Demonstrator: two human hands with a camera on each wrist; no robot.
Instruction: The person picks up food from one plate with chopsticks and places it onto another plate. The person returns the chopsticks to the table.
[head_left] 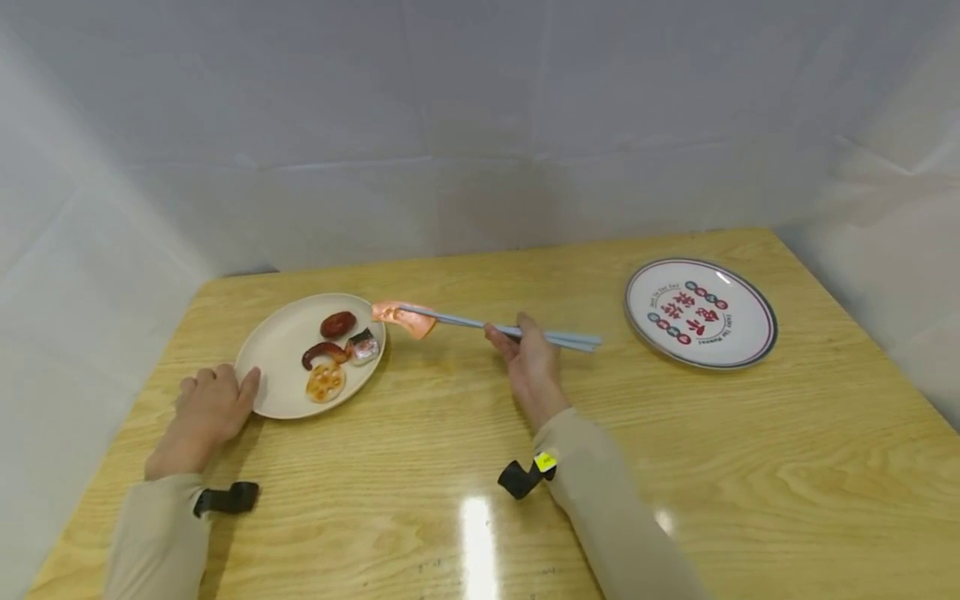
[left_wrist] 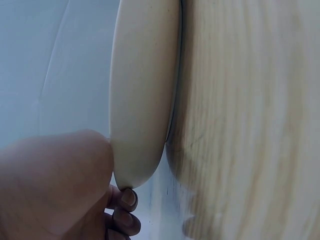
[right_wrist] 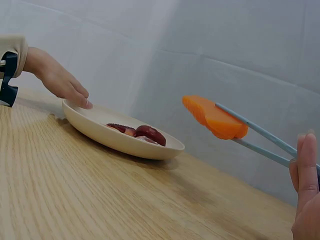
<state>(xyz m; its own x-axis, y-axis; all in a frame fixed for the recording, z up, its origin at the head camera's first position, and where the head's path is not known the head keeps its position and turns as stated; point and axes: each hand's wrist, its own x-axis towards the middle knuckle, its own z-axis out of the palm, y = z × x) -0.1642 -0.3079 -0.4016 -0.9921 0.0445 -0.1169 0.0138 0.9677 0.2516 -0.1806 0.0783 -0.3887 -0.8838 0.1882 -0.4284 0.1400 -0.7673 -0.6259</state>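
Note:
My right hand [head_left: 534,367] grips a pair of pale blue chopsticks [head_left: 468,321]. Their tips pinch an orange, salmon-like slice [head_left: 405,317], held in the air by the right rim of a cream plate [head_left: 281,367]. In the right wrist view the slice [right_wrist: 215,117] sits between the two sticks, apart from the plate. At the plate's left rim my left hand [head_left: 213,406] pinches the edge, thumb toward the inner side and fingertips [left_wrist: 129,197] at the outside. On the plate lie a dark red oval piece [head_left: 338,324], a brown curved piece [head_left: 322,354], a sushi-like piece [head_left: 363,347] and a lotus root slice [head_left: 326,382].
A white plate [head_left: 701,312] with red lettering and a dark rim stands at the right of the wooden table [head_left: 420,467]. Pale sheeting [head_left: 480,133] hangs behind the table's far edge. Each wrist wears a black camera mount [head_left: 228,498].

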